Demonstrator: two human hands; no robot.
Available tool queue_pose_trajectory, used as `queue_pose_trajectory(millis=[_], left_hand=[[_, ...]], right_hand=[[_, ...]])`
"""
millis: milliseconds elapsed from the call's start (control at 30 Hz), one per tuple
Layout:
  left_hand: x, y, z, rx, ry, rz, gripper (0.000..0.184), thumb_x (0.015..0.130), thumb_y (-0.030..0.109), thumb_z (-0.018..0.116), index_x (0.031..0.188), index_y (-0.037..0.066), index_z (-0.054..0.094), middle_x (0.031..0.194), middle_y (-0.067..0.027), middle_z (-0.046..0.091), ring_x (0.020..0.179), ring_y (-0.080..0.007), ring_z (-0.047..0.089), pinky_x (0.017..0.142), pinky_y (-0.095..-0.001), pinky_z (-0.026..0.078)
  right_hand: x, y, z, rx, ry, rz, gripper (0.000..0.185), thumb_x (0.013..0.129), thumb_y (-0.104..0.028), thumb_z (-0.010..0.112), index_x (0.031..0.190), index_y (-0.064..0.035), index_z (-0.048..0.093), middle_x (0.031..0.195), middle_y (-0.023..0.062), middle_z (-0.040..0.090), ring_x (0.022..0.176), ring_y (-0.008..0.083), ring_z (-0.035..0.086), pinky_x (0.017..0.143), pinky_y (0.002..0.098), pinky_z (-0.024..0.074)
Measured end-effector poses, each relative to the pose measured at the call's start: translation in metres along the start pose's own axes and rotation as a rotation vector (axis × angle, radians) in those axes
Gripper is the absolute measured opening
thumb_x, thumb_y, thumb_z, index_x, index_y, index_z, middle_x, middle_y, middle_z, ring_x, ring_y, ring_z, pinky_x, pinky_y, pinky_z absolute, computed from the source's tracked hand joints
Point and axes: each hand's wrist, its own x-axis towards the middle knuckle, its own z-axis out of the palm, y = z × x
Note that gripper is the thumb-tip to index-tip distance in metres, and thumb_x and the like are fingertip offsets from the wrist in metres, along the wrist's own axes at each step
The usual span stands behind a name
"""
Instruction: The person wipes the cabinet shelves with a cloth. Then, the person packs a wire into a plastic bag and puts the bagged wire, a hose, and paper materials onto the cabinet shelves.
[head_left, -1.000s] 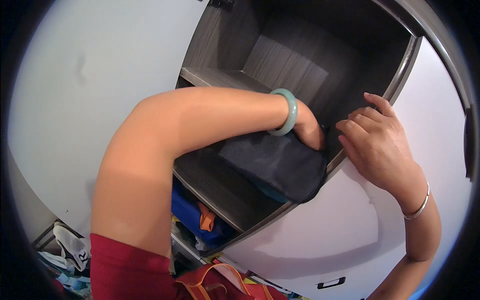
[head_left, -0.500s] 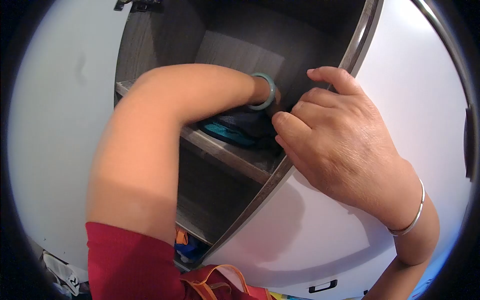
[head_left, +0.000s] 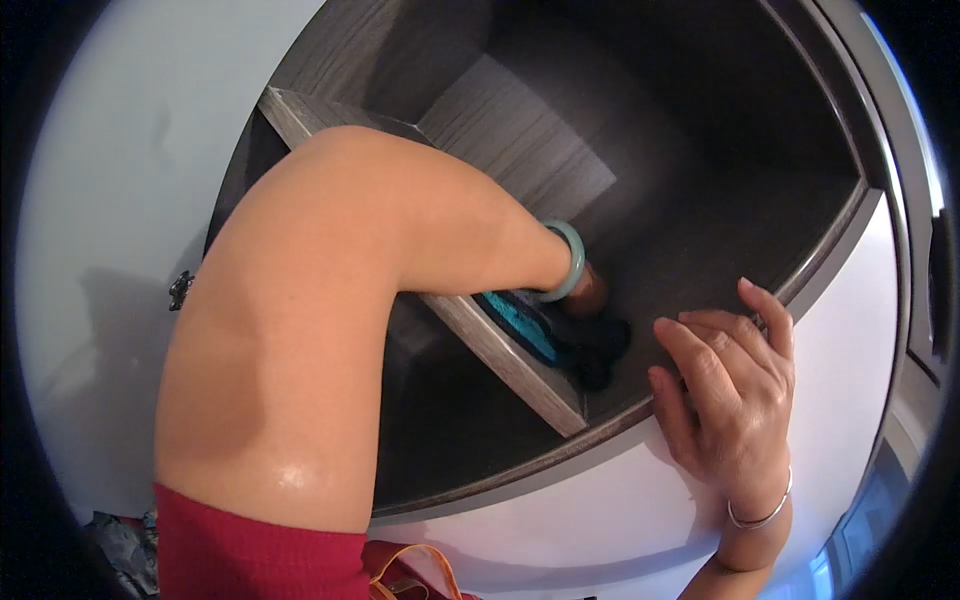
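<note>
My left arm, in a red sleeve and with a pale green bangle at the wrist, reaches across into a dark wood-grain cabinet. In the shadow on its shelf, my left hand is at a soft-looking dark item with teal patches. My fingers there are hidden, so their grip does not show. My right hand, with a thin silver bracelet, hovers by the cabinet's right front edge. Its fingers are loosely bent and apart, holding nothing.
The shelf's front edge runs below the item, with a dark lower compartment under it. A white door stands at the left and a white panel at the right. Red fabric with orange trim shows at the bottom.
The view has shifted, showing more of the cabinet's inside. My right hand has drawn back from the cabinet opening and its fingers have loosened. My left hand remains by the dark and teal item.
</note>
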Motion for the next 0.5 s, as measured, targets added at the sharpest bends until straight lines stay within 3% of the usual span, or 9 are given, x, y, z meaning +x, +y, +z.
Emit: queue_pose_trajectory(millis=[67, 100, 200, 267, 333, 367, 500], left_hand=[[0.012, 0.000, 0.009, 0.215, -0.016, 0.053, 0.025, 0.076, 0.010, 0.049, 0.093, -0.002, 0.063, 0.095, -0.0207, 0.061, 0.089, -0.0329, 0.059, 0.075, -0.0412, 0.048], [0.001, 0.006, 0.003, 0.026, 0.067, 0.012, 0.025, 0.075, 0.010, 0.049, 0.092, -0.002, 0.063, 0.096, -0.0213, 0.061, 0.090, -0.0326, 0.059, 0.074, -0.0407, 0.048], [0.018, 0.027, -0.003, 0.001, 0.159, -0.089, 0.024, 0.076, 0.010, 0.049, 0.089, -0.004, 0.064, 0.095, -0.0240, 0.060, 0.090, -0.0334, 0.059, 0.074, -0.0412, 0.047], [0.036, 0.041, -0.001, -0.244, 0.258, -0.179, 0.026, 0.078, 0.011, 0.047, 0.092, -0.008, 0.058, 0.097, -0.0263, 0.058, 0.093, -0.0368, 0.056, 0.077, -0.0420, 0.045], [0.028, 0.077, -0.025, -0.720, 0.917, -0.322, 0.025, 0.081, 0.012, 0.045, 0.094, -0.009, 0.050, 0.096, -0.0280, 0.054, 0.093, -0.0413, 0.052, 0.078, -0.0436, 0.042], [0.008, 0.044, -0.030, -0.749, 1.044, -0.288, 0.024, 0.082, 0.013, 0.045, 0.094, -0.008, 0.046, 0.096, -0.0283, 0.053, 0.092, -0.0425, 0.050, 0.078, -0.0443, 0.041], [0.017, 0.054, -0.087, -0.799, 1.499, -0.129, 0.022, 0.084, 0.017, 0.044, 0.092, -0.004, 0.047, 0.094, -0.0298, 0.051, 0.089, -0.0439, 0.049, 0.075, -0.0453, 0.040]], right_hand=[[-0.002, 0.000, 0.000, -0.018, -0.018, 0.004, 0.023, 0.063, -0.007, 0.065, 0.085, -0.0022, 0.059, 0.067, 0.0060, 0.056, 0.072, 0.0186, 0.059, 0.089, 0.0426, 0.0376], [-0.004, 0.001, 0.000, -0.013, -0.017, 0.010, 0.024, 0.063, -0.007, 0.065, 0.086, -0.0022, 0.059, 0.067, 0.0058, 0.056, 0.072, 0.0183, 0.059, 0.090, 0.0425, 0.0373], [-0.020, 0.006, -0.007, 0.008, 0.002, 0.029, 0.024, 0.063, -0.006, 0.065, 0.087, -0.0023, 0.059, 0.067, 0.0054, 0.056, 0.072, 0.0180, 0.059, 0.090, 0.0420, 0.0371], [-0.036, 0.008, -0.013, 0.038, 0.020, 0.048, 0.025, 0.063, -0.006, 0.065, 0.087, -0.0025, 0.059, 0.067, 0.0053, 0.056, 0.072, 0.0179, 0.058, 0.090, 0.0417, 0.0372], [-0.047, 0.011, -0.019, 0.060, 0.064, 0.033, 0.024, 0.063, -0.004, 0.065, 0.086, -0.0027, 0.059, 0.066, 0.0049, 0.056, 0.070, 0.0176, 0.058, 0.089, 0.0410, 0.0375], [-0.011, 0.006, 0.002, 0.043, 0.076, -0.005, 0.023, 0.063, -0.003, 0.064, 0.085, -0.0024, 0.058, 0.065, 0.0043, 0.054, 0.068, 0.0176, 0.057, 0.088, 0.0406, 0.0383], [-0.014, 0.010, 0.002, 0.117, 0.158, -0.037, 0.022, 0.063, -0.002, 0.064, 0.084, -0.0024, 0.058, 0.061, 0.0033, 0.051, 0.066, 0.0179, 0.056, 0.085, 0.0392, 0.0410]])
